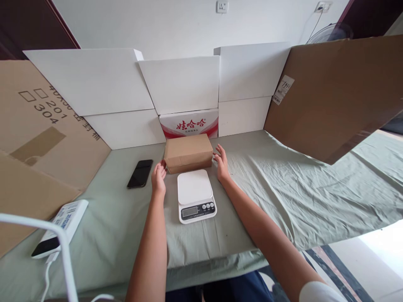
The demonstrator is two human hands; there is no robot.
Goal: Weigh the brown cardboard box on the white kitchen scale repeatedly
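A closed brown cardboard box (189, 154) rests on the green cloth, just behind a white kitchen scale (195, 188). My left hand (159, 176) is at the box's left end, its partly bent fingers against or very near the cardboard. On the other end, my right hand (221, 162) has its fingers spread; its lower fingertips come close to the box's right edge, and I cannot tell whether they touch. Neither hand is wrapped round the box. The scale's platform carries nothing, and its display and buttons face me.
Left of my left hand lies a black phone (140, 173). A white power strip (61, 228) and a white curved tube (59, 233) are at the lower left. White boxes (179, 84) line the back; large cardboard boxes (330, 92) flank both sides of the cloth-covered surface (302, 197).
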